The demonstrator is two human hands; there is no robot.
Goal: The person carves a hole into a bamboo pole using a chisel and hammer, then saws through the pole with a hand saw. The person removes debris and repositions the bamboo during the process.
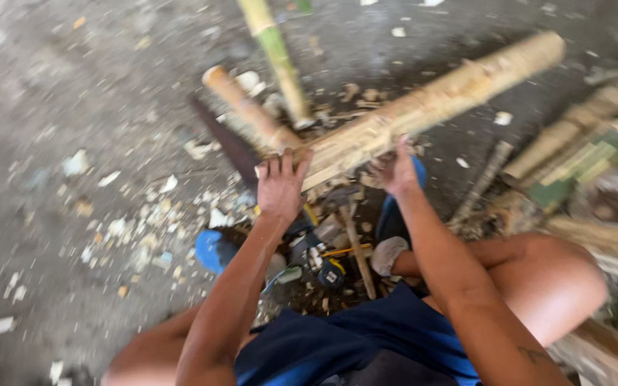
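A thick pale bamboo pole (438, 96) runs from the upper right down to the middle of the view. My left hand (280, 182) is closed over its split lower end. My right hand (397, 170) grips the same pole a little further up, from below. A shorter brown bamboo piece (244, 107) lies crossed under the pole's end, and a green bamboo stalk (277, 53) stands beyond it. My knees and blue shorts fill the bottom of the view.
Chips and shavings litter the grey concrete floor (109, 143). A dark saw blade (227, 143) lies left of the pole's end. A tape measure (330, 273), a blue sandal (212, 250) and a stick lie between my feet. More bamboo pieces (574, 136) are stacked at right.
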